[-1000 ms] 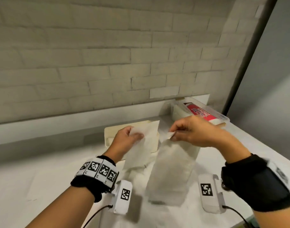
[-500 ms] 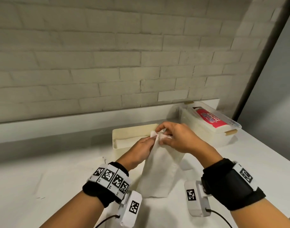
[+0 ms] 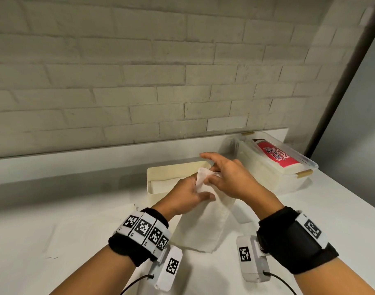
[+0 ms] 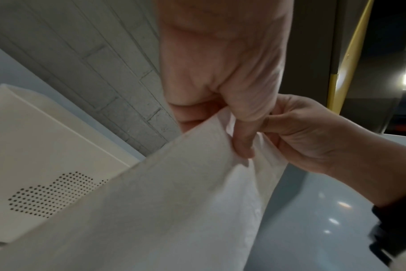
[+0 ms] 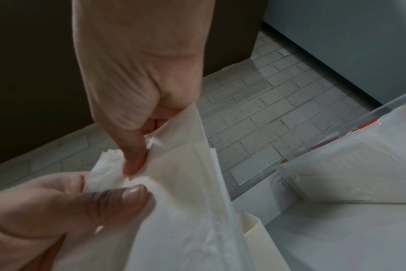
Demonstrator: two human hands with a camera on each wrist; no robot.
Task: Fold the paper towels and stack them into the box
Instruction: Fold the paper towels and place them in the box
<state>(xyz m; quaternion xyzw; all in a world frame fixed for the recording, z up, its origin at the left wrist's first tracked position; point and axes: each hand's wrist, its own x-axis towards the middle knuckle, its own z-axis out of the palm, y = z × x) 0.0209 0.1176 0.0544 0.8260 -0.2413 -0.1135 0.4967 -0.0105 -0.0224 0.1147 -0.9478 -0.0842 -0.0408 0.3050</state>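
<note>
A white paper towel [image 3: 203, 222] hangs folded lengthwise above the table, its lower edge near the surface. My left hand [image 3: 189, 194] and right hand [image 3: 221, 177] meet at its top edge and both pinch it there. In the left wrist view the left thumb presses the towel [image 4: 151, 210] against the fingers. In the right wrist view the right thumb and fingers pinch the towel [image 5: 186, 183], and the left thumb grips the same corner. The open cream box [image 3: 158, 173] stands just behind the hands.
A clear lidded plastic container [image 3: 288, 167] with a red-labelled pack of paper towels stands at the back right. A brick wall with a white ledge runs behind. Another sheet [image 3: 75, 231] lies flat on the white table at the left.
The hands came together from holding the towel's two top corners apart, folding it in half lengthwise. Both now pinch the joined top edge, slightly lower and nearer the box.
</note>
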